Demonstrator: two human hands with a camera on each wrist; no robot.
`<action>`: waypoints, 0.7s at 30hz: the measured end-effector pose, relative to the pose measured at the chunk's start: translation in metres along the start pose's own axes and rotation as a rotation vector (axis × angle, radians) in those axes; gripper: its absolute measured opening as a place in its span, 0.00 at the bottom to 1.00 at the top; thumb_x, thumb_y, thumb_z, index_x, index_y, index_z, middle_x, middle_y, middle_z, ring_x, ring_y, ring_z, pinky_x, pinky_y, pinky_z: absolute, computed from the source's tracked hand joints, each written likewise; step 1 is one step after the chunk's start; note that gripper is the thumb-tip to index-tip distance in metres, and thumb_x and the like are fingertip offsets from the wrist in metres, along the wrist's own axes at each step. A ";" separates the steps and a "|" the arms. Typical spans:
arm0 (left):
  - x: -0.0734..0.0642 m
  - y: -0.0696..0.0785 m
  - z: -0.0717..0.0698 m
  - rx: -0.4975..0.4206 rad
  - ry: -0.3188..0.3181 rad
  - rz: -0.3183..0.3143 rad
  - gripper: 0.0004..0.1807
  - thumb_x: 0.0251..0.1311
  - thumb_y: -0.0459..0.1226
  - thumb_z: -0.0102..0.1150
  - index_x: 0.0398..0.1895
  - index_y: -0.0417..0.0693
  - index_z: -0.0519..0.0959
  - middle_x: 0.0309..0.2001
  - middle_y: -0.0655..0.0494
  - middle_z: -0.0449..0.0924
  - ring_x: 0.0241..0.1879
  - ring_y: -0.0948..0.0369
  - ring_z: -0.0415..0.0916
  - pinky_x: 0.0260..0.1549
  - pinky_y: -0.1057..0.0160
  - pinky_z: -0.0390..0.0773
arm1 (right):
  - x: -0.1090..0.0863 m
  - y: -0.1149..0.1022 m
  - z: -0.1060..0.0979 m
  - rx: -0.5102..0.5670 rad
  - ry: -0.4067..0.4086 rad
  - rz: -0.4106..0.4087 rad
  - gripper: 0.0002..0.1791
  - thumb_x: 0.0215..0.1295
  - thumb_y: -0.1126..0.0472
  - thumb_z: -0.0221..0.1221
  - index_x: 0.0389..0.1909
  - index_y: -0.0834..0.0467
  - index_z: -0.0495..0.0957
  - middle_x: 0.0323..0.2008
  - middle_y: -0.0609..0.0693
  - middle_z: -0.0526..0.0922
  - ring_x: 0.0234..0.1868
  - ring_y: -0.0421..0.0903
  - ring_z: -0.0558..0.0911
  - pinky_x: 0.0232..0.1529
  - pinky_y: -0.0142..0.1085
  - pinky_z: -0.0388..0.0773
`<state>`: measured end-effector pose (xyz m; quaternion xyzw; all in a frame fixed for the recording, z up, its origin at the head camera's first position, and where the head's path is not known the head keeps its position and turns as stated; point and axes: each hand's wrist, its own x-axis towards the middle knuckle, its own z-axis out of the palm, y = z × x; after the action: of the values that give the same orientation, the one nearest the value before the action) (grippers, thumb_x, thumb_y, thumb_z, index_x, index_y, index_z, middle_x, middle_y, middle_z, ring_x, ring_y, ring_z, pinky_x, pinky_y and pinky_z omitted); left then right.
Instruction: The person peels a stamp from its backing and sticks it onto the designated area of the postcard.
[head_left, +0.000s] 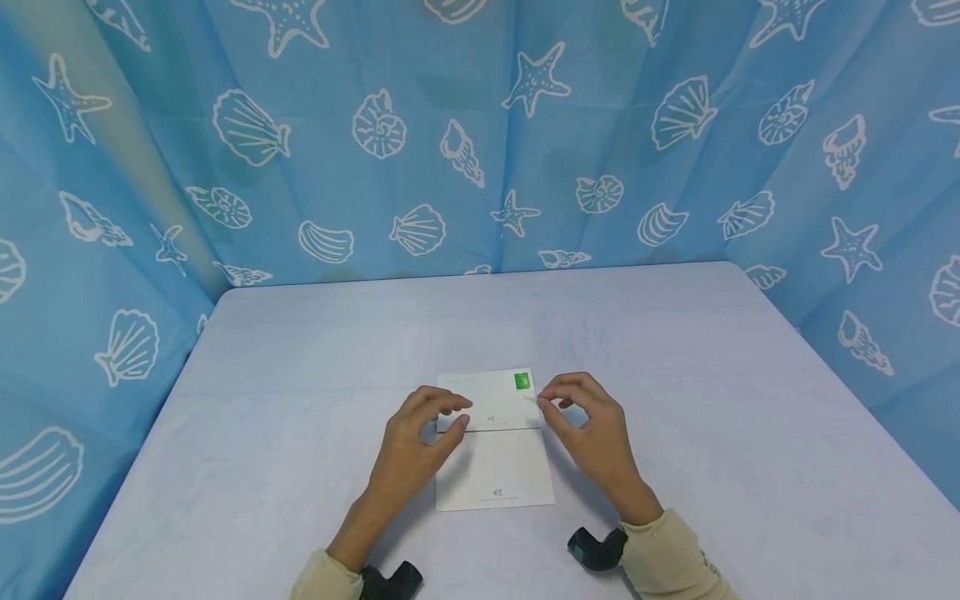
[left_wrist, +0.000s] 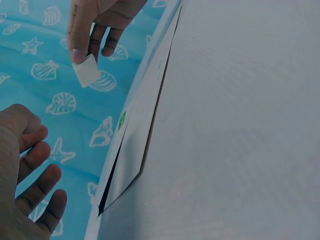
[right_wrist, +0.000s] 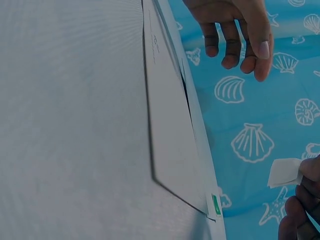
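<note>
Two flat white envelopes or cards lie one beyond the other on the table: a far one [head_left: 480,404] and a near one [head_left: 495,471]. A green stamp [head_left: 522,381] sits in the far one's upper right corner. My right hand [head_left: 588,425] pinches a small white paper square [left_wrist: 87,71] between thumb and fingertips, held above the far piece's right edge. Over the left side of the two pieces hovers my left hand [head_left: 416,446], its fingers loosely bent and thumb apart, with nothing held.
A pale cloth covers the table [head_left: 300,358]. Behind and beside it hangs a blue curtain [head_left: 465,100] with white shell and starfish prints. Dark devices are strapped at both wrists, below the left hand [left_wrist: 35,185] and the right hand [right_wrist: 302,210].
</note>
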<state>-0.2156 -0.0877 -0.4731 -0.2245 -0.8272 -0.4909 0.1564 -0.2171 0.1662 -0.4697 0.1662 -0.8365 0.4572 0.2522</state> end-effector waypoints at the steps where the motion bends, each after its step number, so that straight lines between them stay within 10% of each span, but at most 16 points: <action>1: 0.000 0.001 0.000 0.001 -0.001 0.002 0.10 0.63 0.34 0.67 0.46 0.51 0.85 0.47 0.69 0.77 0.45 0.65 0.75 0.44 0.54 0.80 | 0.000 0.000 0.000 -0.002 0.000 -0.002 0.05 0.60 0.68 0.70 0.34 0.56 0.85 0.43 0.44 0.82 0.40 0.46 0.80 0.39 0.42 0.80; 21: -0.002 0.005 0.001 0.005 -0.010 0.028 0.10 0.64 0.35 0.66 0.47 0.53 0.85 0.48 0.69 0.76 0.45 0.64 0.75 0.45 0.60 0.79 | 0.000 -0.039 -0.005 0.045 -0.003 -0.001 0.08 0.55 0.77 0.68 0.31 0.62 0.85 0.39 0.55 0.82 0.39 0.49 0.80 0.39 0.32 0.77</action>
<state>-0.2117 -0.0854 -0.4707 -0.2381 -0.8260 -0.4854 0.1597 -0.1959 0.1496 -0.4405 0.1727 -0.8264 0.4754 0.2473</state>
